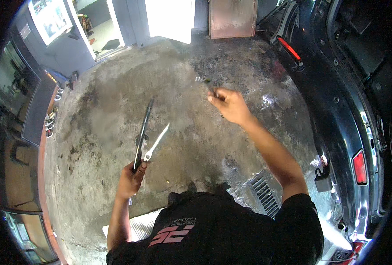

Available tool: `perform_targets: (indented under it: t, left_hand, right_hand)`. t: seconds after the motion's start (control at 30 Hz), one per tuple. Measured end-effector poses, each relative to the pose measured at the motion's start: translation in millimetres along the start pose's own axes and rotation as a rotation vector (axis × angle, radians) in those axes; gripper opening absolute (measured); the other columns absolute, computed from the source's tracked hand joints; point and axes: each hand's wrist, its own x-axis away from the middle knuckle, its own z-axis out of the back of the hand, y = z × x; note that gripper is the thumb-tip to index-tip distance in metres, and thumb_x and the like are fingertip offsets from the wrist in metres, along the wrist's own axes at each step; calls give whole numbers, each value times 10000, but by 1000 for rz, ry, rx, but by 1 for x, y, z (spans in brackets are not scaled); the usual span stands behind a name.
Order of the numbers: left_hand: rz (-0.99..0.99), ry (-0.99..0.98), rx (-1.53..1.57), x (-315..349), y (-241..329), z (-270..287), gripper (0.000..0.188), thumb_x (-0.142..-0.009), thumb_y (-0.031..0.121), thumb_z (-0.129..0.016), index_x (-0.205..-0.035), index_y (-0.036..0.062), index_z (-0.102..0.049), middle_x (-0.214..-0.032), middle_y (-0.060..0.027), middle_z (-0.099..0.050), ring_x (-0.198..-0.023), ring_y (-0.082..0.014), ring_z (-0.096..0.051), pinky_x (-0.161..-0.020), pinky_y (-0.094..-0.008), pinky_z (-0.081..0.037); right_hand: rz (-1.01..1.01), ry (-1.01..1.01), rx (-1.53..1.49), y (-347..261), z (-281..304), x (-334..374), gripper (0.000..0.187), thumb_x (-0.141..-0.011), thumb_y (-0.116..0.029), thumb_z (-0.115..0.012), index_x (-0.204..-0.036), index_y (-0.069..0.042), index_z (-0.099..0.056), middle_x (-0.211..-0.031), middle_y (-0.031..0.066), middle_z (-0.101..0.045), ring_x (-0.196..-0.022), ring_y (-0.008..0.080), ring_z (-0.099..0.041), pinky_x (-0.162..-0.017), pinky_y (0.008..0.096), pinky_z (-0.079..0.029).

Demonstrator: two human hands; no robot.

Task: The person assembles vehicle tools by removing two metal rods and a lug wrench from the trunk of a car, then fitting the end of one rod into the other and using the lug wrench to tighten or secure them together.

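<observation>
My left hand [132, 179] is closed round the lower end of a long, thin black rod [143, 128], which points up and away from me. Beside the rod, a flat silver tool [157, 142] sticks out from the same hand; it has a rounded end with a hole near my fingers and tapers to a point. My right hand [230, 105] is raised further out, thumb and fingers pinched on a small dark object [212, 92]. Its far end is blurred, with pale bits, so I cannot tell its kind.
A dark car body [337, 101] with red lights stands along the right. A metal floor grate [264, 194] lies near my right elbow, and a pale ribbed mat [140, 224] near my left. Shoes [50, 123] line the left edge of the stained concrete floor [116, 88]. A doorway [99, 26] opens at the back left.
</observation>
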Motion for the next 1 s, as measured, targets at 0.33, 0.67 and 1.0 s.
perform_targets:
  t: [0.33, 0.67, 1.0]
  left_hand:
    - [-77, 60, -99, -5, -10, -18, 408, -982, 402, -603, -1061, 7, -673, -647, 52, -435, -603, -80, -395, -533, -280, -356]
    - [-15, -23, -191, 24, 3, -37, 416, -975, 411, -608, -1090, 17, -676, -609, 59, -440, -547, -63, -390, -494, -276, -321]
    - [-19, -166, 32, 39, 24, -45, 412, -963, 403, -631, -1104, 19, -682, -652, 74, -450, -552, -48, -404, -501, -246, -321]
  right_hand:
    - [-749, -265, -1161, 18, -40, 5, 423, -920, -503, -565, -1088, -118, -610, -1016, 172, -719, -936, 287, -667, -846, 394, -430]
    - [-430, 103, -1163, -38, -37, -47, 128, -908, -83, -639, -1012, -58, -569, -802, 35, -625, -686, 127, -590, -608, 301, -489]
    - [-262, 337, -929, -77, -29, -64, 155, -894, -90, -630, -1019, -29, -561, -755, 57, -581, -495, 139, -536, -399, 300, -445]
